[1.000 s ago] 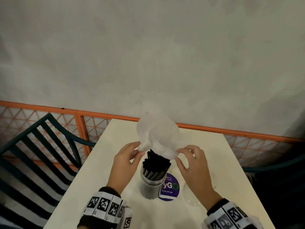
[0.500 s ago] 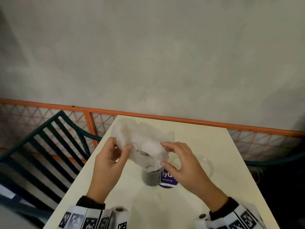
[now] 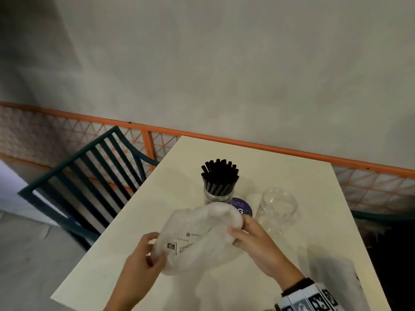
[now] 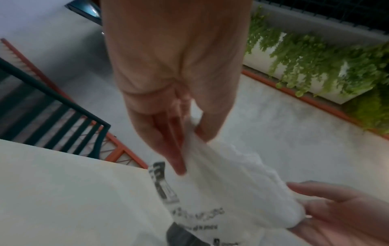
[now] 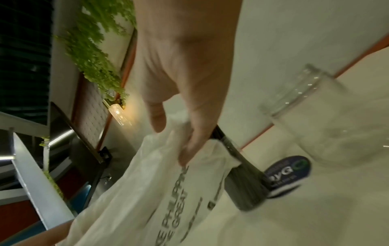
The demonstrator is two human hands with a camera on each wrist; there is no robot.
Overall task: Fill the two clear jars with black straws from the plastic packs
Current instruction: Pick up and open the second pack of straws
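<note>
A clear jar (image 3: pixel 217 196) packed with upright black straws (image 3: pixel 220 176) stands mid-table. To its right stands a second clear jar (image 3: pixel 276 209), with no straws in it. In front of them both hands hold a crumpled, empty white plastic pack (image 3: pixel 197 239) with printed text. My left hand (image 3: pixel 143 259) pinches its near-left end (image 4: pixel 189 149). My right hand (image 3: pixel 251 236) grips its right end (image 5: pixel 189 149). In the right wrist view the straw jar (image 5: pixel 244 179) and the empty jar (image 5: pixel 328 119) lie just beyond the pack.
A round purple sticker (image 3: pixel 241 206) lies on the cream table (image 3: pixel 292 171) between the jars. A dark green slatted chair (image 3: pixel 85 176) stands at the table's left. An orange railing (image 3: pixel 247 144) runs behind, in front of a grey wall.
The pack has come off the straws and down toward me, now in front of the jar. The straws now stand uncovered. Both hands followed it, still holding it.
</note>
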